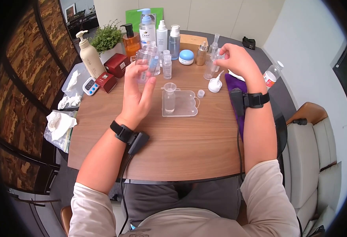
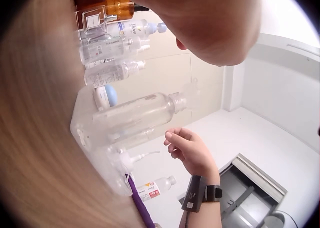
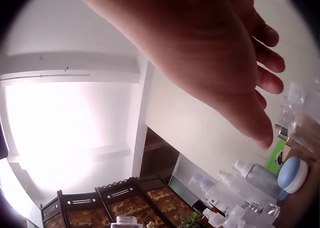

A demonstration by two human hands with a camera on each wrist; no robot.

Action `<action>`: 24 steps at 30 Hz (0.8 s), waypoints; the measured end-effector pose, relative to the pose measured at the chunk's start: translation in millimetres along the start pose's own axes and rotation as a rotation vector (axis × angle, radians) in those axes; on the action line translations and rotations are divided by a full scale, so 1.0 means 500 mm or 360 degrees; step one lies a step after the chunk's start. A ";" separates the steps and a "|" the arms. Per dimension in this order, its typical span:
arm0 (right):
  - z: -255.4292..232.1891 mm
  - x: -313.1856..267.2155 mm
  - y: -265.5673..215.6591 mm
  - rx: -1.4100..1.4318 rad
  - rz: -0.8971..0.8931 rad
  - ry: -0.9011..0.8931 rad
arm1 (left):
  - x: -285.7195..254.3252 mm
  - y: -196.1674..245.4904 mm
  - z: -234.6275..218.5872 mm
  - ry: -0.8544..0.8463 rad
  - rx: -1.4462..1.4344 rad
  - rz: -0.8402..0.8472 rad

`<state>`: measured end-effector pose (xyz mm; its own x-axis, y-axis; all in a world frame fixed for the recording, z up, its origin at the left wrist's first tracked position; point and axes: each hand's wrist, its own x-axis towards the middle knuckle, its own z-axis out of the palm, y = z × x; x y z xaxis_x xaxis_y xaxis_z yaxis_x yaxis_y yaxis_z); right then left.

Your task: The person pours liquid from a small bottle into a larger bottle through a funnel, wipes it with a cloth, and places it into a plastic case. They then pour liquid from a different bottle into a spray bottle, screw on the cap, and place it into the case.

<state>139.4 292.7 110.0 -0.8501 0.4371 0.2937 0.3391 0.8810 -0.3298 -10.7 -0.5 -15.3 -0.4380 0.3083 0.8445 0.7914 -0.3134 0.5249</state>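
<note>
hands apart (clear bottle in left)

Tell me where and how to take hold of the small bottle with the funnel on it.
Best round the body of the small bottle, below the funnel, probably coming level from the left: it stands upright near the left edge of the clear tray. The funnel flares out at the top and may come off if grasped.

Head: we look down, forward over the table
Left wrist: sideways, toward the right hand
Right wrist: tilted upward, near that hand
Blue-lidded jar: in all 3
</note>
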 end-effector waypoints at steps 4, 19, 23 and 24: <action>-0.023 0.008 0.016 0.0045 0.0240 -0.0095 | 0.000 -0.001 0.000 -0.0005 -0.0024 0.0007; 0.089 0.030 0.106 0.0179 0.0258 -0.1197 | -0.003 0.015 0.003 -0.0018 -0.0211 -0.0181; 0.100 0.016 0.078 0.0020 0.0282 -0.1134 | -0.002 0.013 0.004 -0.0019 -0.0171 -0.0123; 0.093 0.018 0.069 0.0020 0.0280 -0.1136 | -0.001 0.016 0.005 -0.0028 -0.0171 -0.0127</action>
<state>124.8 318.5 59.7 -0.8403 0.3442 -0.4188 0.4938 0.8047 -0.3296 -3.2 -1.1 -12.0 -0.4893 0.3513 0.7982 0.7037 -0.3816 0.5993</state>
